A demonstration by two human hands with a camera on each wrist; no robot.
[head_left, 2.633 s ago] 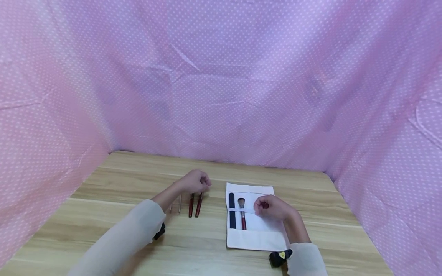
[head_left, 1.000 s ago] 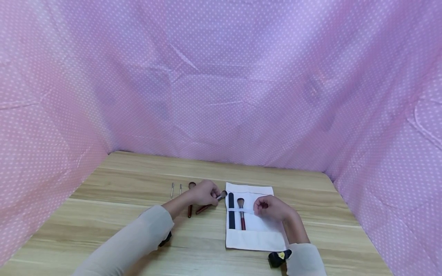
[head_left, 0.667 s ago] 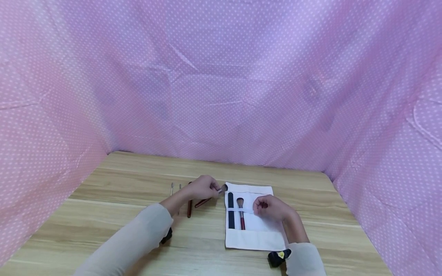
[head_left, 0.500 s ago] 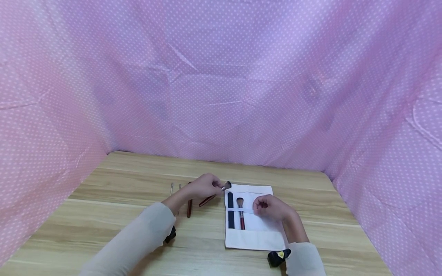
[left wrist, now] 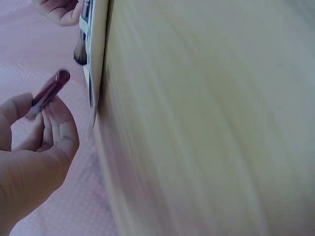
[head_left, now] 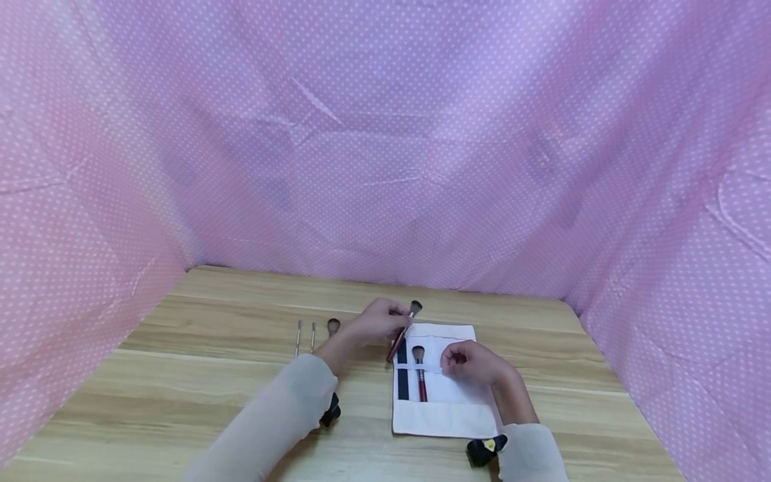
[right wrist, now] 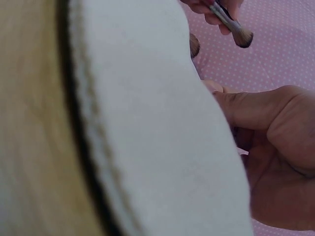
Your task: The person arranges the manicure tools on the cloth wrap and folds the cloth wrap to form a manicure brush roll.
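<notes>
My left hand pinches a makeup brush with a dark red handle, held tilted over the upper left corner of a white fabric brush roll. Its bristles point up and away; the handle end shows in the left wrist view as a dark red stick. My right hand is over the roll's right half, curled fingers pinching the white elastic band. Under that band lie a second red-handled brush and a flat black strip. In the right wrist view the roll hides some right fingertips.
On the wooden table, left of the roll, lie two thin slender tools, one of them a pale stick, and another makeup brush, partly covered by the left arm. A pink dotted curtain encloses the table's back and sides.
My left hand has picked the makeup brush up from the table, carried it right to the roll and turned it steeper. My right hand has stayed at the band.
</notes>
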